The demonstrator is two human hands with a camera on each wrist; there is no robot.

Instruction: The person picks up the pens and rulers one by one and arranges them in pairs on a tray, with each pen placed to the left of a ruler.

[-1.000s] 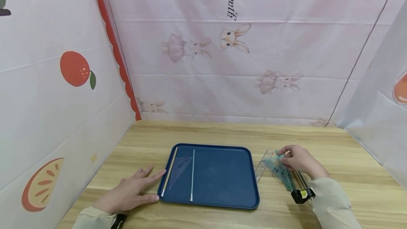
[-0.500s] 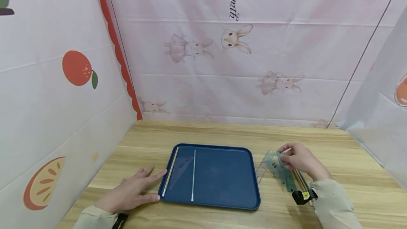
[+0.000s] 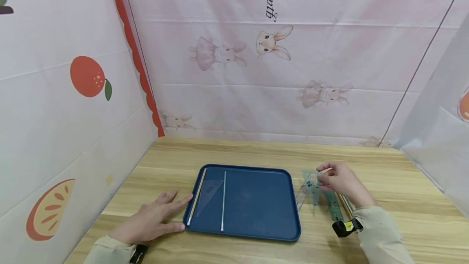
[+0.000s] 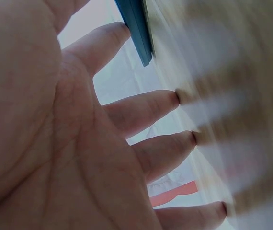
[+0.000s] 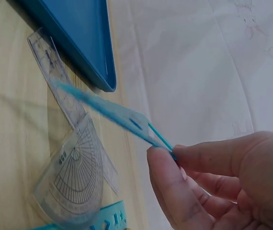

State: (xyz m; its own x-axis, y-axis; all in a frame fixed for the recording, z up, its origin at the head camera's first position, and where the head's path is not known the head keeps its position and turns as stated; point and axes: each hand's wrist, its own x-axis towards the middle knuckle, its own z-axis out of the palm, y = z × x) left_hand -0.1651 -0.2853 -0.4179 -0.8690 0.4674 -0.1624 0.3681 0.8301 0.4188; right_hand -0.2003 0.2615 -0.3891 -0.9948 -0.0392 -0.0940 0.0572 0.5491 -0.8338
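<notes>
My right hand (image 3: 340, 182) pinches a translucent teal set square (image 3: 310, 185) at one corner between thumb and fingers. In the right wrist view the set square (image 5: 112, 115) is tilted above the table. Below it lie a clear protractor (image 5: 76, 177), a clear ruler (image 5: 55, 72) and a teal ruler (image 5: 112, 215). My left hand (image 3: 152, 219) rests with fingers spread at the left side of the blue tray (image 3: 264, 203), touching its edge. Inside the tray are a purplish set square (image 3: 209, 194), a thin yellowish stick (image 3: 197, 196) and a pale green stick (image 3: 223, 201).
More thin sticks (image 3: 344, 205) lie under the right wrist, partly hidden by it. A black device with a yellow label (image 3: 346, 227) sits by the right cuff. Printed cloth walls (image 3: 234, 105) enclose the wooden table at the back and sides.
My right hand has lifted the teal set square off the pile and shifted it slightly left, leaving the teal ruler more exposed. The left hand has stayed in place.
</notes>
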